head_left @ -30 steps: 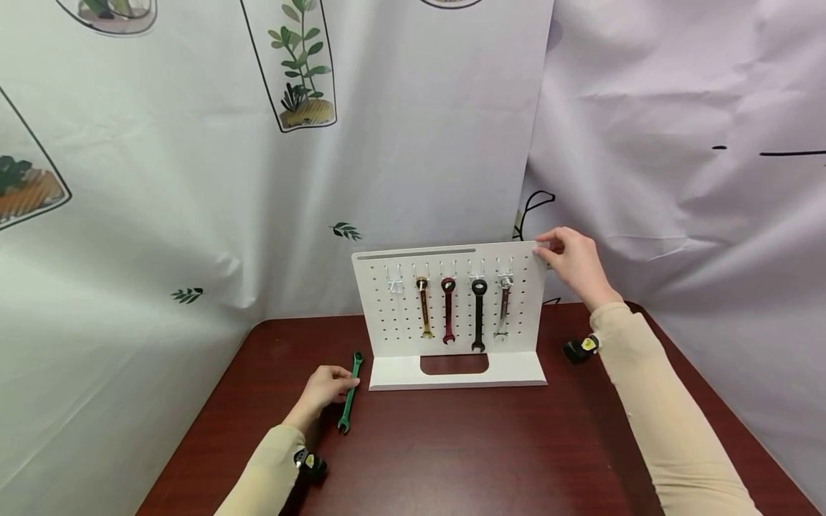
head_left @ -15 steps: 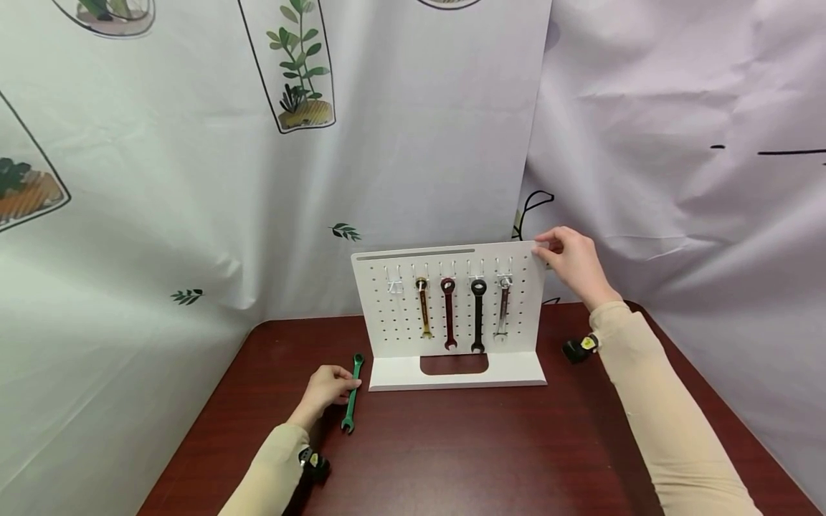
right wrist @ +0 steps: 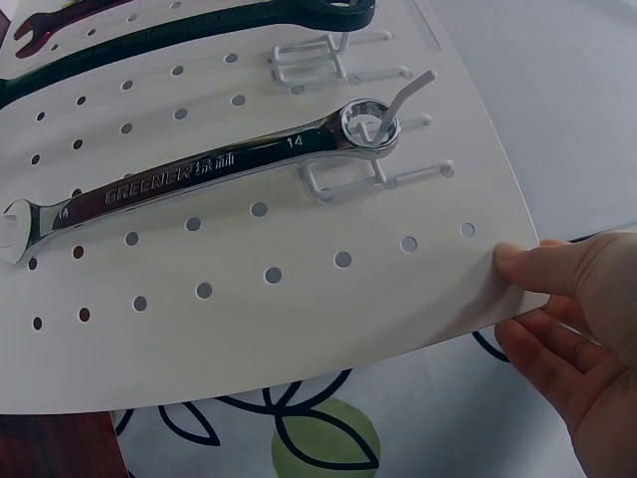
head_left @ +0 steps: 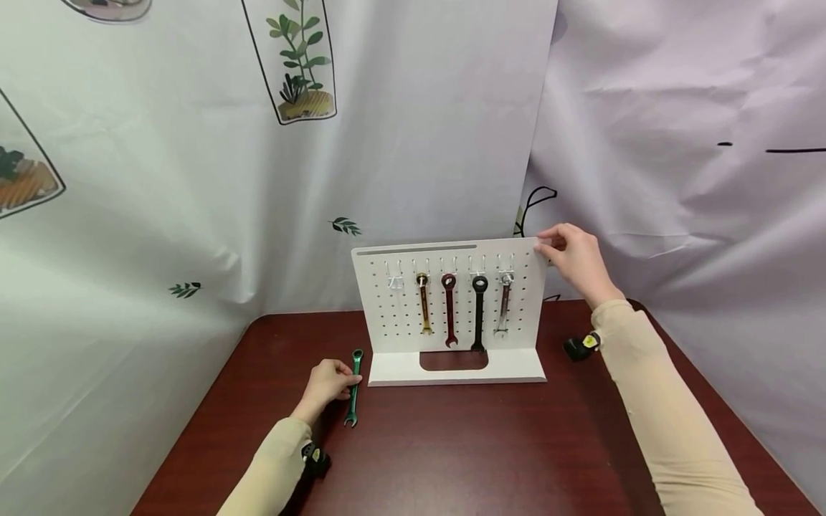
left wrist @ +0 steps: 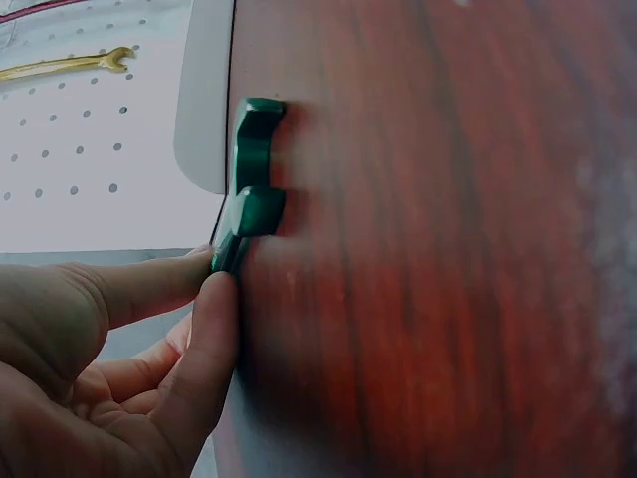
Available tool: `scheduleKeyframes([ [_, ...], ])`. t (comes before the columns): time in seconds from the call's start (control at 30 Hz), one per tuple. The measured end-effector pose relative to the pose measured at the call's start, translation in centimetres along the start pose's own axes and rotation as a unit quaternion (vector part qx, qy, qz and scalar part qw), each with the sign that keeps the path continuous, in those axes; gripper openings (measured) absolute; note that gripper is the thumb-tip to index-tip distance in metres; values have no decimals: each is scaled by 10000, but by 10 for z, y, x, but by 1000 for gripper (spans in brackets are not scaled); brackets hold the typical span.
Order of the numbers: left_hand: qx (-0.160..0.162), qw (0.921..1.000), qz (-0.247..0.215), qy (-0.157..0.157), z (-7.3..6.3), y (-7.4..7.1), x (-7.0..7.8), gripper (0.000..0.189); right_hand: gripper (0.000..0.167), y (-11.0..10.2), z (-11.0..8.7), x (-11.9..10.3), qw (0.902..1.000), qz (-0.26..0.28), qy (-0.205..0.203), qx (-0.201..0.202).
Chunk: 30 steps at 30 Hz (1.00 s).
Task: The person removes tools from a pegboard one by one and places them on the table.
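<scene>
A green wrench [head_left: 354,390] is pinched between the thumb and fingers of my left hand [head_left: 328,385], left of the white pegboard [head_left: 400,315]. In the left wrist view the open-end jaw of the green wrench [left wrist: 253,164] points away from my fingertips, close to the tabletop. My right hand [head_left: 576,259] grips the pegboard's upper right corner, thumb in front and fingers behind. On the board hang a gold wrench [head_left: 424,304], a red wrench [head_left: 449,309], a black wrench [head_left: 479,312] and a silver wrench [right wrist: 199,171]. The leftmost hook [head_left: 395,281] carries nothing.
The pegboard stands on a white base [head_left: 452,377] with a cut-out, on a dark red wooden table [head_left: 464,444]. Behind it hangs a white cloth backdrop [head_left: 426,143] printed with plants. Each wrist wears a small black camera, such as the right one [head_left: 581,347].
The green wrench has turned slightly in my left hand, its lower end swinging right. The red wrench has dropped a little on its hook. My right hand keeps its hold on the board.
</scene>
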<state>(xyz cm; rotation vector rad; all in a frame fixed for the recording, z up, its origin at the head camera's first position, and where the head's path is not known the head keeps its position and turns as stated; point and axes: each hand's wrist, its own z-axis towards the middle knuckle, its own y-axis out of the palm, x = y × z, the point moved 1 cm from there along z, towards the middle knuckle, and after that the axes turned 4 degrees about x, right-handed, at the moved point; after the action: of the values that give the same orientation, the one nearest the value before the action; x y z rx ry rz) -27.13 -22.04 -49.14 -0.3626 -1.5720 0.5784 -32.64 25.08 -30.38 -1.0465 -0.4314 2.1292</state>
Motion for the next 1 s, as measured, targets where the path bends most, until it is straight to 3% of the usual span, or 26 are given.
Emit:
scheduleKeyframes([
  [0.47,-3,9999,-52,140,3,-3,4,16,21,-2,1,-2,9999,0,10,125],
  [1.0,-107,9998,-76,137,-3,-1,1,18,22,0,-2,0,9999,-11,104,49],
])
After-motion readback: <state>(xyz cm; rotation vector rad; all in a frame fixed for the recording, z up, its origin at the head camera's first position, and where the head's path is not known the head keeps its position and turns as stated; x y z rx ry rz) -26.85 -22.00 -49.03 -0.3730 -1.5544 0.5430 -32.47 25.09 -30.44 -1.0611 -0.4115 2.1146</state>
